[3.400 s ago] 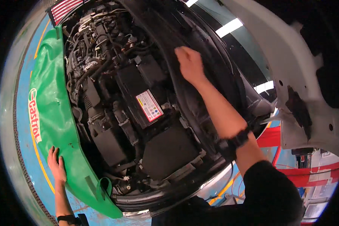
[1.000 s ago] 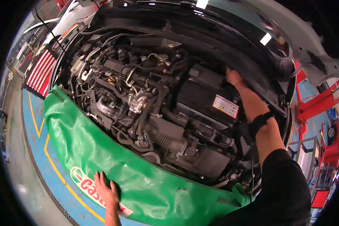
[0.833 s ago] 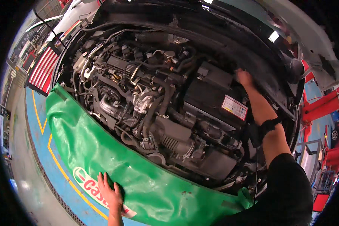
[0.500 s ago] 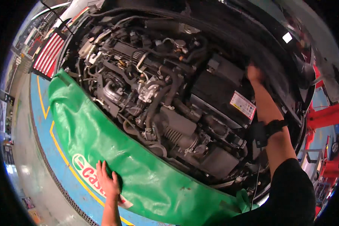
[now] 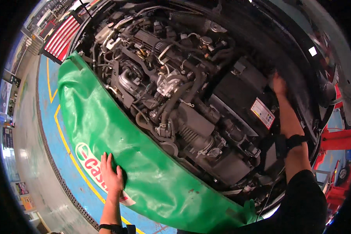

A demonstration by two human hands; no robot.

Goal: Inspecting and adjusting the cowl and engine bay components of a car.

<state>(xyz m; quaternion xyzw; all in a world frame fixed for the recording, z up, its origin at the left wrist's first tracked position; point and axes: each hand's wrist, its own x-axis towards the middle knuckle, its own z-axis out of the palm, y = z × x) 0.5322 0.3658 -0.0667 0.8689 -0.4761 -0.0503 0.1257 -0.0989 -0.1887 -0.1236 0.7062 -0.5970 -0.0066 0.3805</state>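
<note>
My left hand [image 5: 112, 174] lies flat on a green fender cover [image 5: 148, 191], its fingers stretched over the white and red printed patch. The cover drapes over the near edge of an open engine bay. Across the bay, my right hand [image 5: 278, 84] reaches down beside the far right end of a black car battery [image 5: 234, 91], which bears a white and red label [image 5: 262, 112]. Shadow and blur hide the fingers of that hand, so whether it grips anything does not show. Left of the battery sits the engine [image 5: 163, 80] with its hoses and metal parts.
The ribbed black intake duct [image 5: 195, 134] and a black air box [image 5: 230, 167] lie in front of the battery. The raised hood [image 5: 277, 27] hangs above the far side. A red tool chest [image 5: 62, 37] stands at far left, and a red lift arm [image 5: 337, 139] at right.
The whole view has shifted, so the engine bay appears farther right. My left hand stays on the same spot of the cover. My right hand remains by the battery's far end.
</note>
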